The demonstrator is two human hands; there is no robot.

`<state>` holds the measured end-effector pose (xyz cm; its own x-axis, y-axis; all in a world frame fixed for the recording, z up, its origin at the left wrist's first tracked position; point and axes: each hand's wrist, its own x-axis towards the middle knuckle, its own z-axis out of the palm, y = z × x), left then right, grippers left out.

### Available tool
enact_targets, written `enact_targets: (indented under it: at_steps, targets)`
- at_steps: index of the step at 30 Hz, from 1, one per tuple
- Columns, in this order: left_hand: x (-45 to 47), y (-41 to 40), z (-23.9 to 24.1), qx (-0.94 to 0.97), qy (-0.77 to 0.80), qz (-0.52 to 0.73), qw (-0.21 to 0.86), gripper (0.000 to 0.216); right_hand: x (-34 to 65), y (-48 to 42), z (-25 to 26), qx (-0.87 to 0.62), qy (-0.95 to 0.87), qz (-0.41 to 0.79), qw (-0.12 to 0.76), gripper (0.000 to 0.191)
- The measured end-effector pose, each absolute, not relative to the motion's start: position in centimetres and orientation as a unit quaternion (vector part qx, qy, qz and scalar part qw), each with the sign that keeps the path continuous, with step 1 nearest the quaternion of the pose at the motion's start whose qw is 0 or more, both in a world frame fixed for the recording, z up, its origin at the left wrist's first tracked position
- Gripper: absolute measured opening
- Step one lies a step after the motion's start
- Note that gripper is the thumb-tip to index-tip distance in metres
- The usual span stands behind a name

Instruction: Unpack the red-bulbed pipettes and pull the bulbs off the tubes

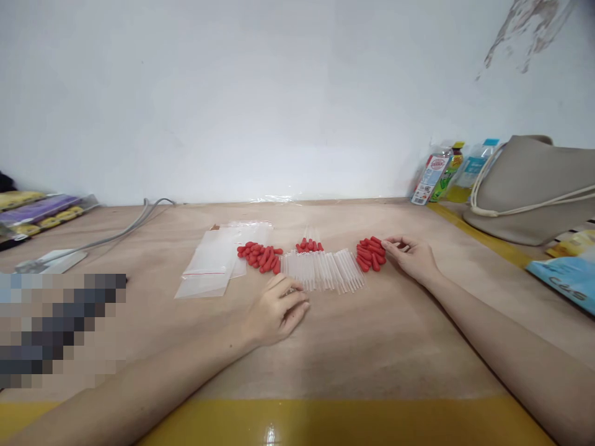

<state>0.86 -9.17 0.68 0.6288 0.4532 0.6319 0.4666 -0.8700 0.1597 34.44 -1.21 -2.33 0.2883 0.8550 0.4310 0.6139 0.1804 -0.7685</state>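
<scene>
My left hand (pixel 277 308) lies palm down at the near side of a row of clear tapered tubes (pixel 320 271). Its thumb and index finger are together; whatever they may hold cannot be made out. At the right pile of red rubber bulbs (pixel 369 255), my right hand (pixel 413 255) has thumb and fingertips closed on the end of a bulb (pixel 377 242). A larger heap of red bulbs (pixel 258 255) lies left of the tubes. Behind the row are several tubes with red bulbs (pixel 309 245) at their near ends.
Clear zip bags (pixel 211 263) lie left of the bulbs. A grey cable (pixel 125 233) crosses the table's left side, near yellow and purple packs (pixel 41 210). Drink bottles (pixel 471 170), a carton (pixel 431 176), a grey bag (pixel 534 186) and a blue packet (pixel 564 279) stand or lie at right.
</scene>
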Motion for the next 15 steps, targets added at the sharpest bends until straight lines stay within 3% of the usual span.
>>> enact_targets:
  at_steps: [7,15]
  targets:
    - [0.9,-9.0,0.5,-0.907,-0.257,-0.334,-0.013,0.015,34.7,-1.2,-2.0,-0.633,-0.545,0.113,0.538,0.040]
    - [0.9,-9.0,0.5,-0.913,-0.257,-0.316,-0.027,0.015,32.4,-1.7,-0.2,-0.584,-0.632,-0.073,0.504,0.026]
